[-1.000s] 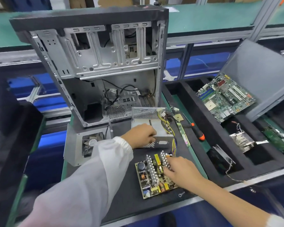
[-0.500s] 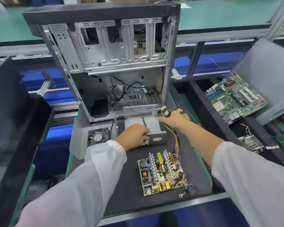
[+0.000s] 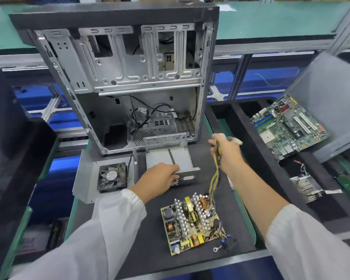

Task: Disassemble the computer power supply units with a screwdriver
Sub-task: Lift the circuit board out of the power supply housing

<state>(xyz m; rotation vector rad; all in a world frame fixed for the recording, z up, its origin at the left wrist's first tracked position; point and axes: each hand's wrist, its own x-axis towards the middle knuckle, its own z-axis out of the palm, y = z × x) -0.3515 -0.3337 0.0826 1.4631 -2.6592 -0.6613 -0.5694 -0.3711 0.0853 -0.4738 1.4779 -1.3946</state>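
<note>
The left hand (image 3: 162,176) grips the front lip of the open power supply casing (image 3: 170,158) mid-surface, hiding its near edge. The right hand (image 3: 226,152) clutches the wire bundle (image 3: 215,178), lifted taut from the circuit board (image 3: 192,221) near the front edge; its connectors are mostly hidden.

Electronics teardown workshop; green benches (image 3: 271,21); sorted motherboard (image 3: 287,126)

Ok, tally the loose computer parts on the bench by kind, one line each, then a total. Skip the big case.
Circuit boards: 2, the power supply board and the motherboard
Metal power supply shells: 2, the tray and the fan cover
Fans: 1, black
Wire bundles: 1
Heatsinks: 1
Total: 7
</note>
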